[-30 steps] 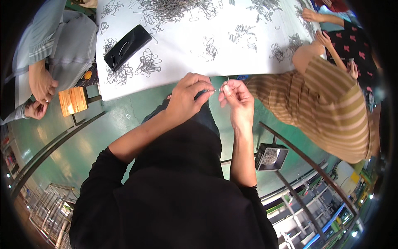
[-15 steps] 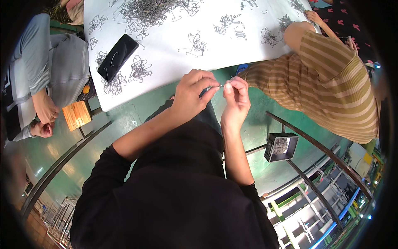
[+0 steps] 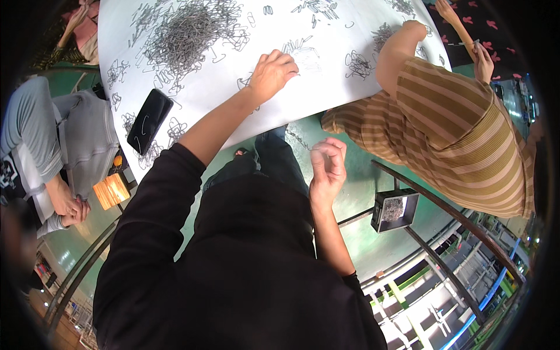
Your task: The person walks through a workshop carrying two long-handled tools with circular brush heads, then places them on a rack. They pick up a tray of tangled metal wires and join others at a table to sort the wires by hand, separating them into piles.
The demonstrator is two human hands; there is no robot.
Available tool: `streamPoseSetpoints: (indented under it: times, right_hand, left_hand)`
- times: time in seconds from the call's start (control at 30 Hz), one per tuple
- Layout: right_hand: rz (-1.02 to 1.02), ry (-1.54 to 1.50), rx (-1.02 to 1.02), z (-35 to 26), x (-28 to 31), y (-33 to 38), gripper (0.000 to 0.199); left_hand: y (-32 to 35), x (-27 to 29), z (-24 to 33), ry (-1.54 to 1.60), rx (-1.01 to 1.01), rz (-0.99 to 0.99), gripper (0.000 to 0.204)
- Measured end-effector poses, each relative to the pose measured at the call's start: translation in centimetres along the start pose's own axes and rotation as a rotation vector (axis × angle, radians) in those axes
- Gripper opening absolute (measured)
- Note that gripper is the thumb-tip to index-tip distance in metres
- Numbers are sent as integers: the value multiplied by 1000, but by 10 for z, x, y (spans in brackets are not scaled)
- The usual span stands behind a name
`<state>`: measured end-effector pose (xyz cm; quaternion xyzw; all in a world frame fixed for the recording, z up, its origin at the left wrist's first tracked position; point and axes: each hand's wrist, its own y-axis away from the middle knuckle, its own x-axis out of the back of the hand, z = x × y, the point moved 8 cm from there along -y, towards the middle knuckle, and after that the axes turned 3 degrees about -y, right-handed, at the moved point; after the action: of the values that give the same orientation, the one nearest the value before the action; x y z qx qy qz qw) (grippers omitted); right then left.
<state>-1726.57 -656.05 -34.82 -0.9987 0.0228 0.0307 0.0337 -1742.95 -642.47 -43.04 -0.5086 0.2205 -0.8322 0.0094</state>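
My left hand [image 3: 272, 74] is stretched out over the white table, back upward, its fingers curled together and pointing down at the surface. Anything under its fingertips is hidden. Close beside it lie small bent wire pieces [image 3: 298, 44], and a few wire hooks [image 3: 245, 80] show at its wrist. Off the table's near edge, my right hand [image 3: 328, 166] is raised with thumb and fingers pinched together. From that pinch a thin dark strand of linked wire hooks [image 3: 298, 140] reaches out to the left above the floor.
A big heap of wire hooks [image 3: 186, 38] covers the far left of the table [image 3: 326, 87]. A black phone [image 3: 150, 121] lies near the left edge. People sit on both sides, one in a striped garment [image 3: 431, 116]. A black crate [image 3: 395, 210] stands low right, beside metal bars.
My left hand has left the right one and reached forward onto the table. My right hand has dropped slightly, still pinching, and the wire strand now shows. The view has shifted.
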Motion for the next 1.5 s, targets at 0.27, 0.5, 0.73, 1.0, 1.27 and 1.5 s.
streamPoseSetpoints:
  times: [0.27, 0.5, 0.73, 1.0, 1.27, 1.5]
  right_hand:
    - [23, 107, -19, 6, 4, 7, 9]
    - [20, 89, 7, 11, -11, 29, 7]
    - [-14, 75, 31, 6, -25, 50, 8]
    - [-81, 223, 7, 7, -33, 62, 8]
    - [-170, 253, -55, 33, -32, -6, 17]
    - [-457, 683, 85, 91, -148, -167, 11]
  left_hand:
    - [16, 9, 0, 542, 408, -82, 13]
    - [86, 74, 58, 1150, 696, -161, 17]
    - [123, 115, 86, 1091, 625, -42, 14]
    - [137, 132, 90, 942, 480, 39, 12]
    - [143, 137, 83, 788, 410, 111, 13]
    - [146, 133, 74, 742, 461, 131, 11]
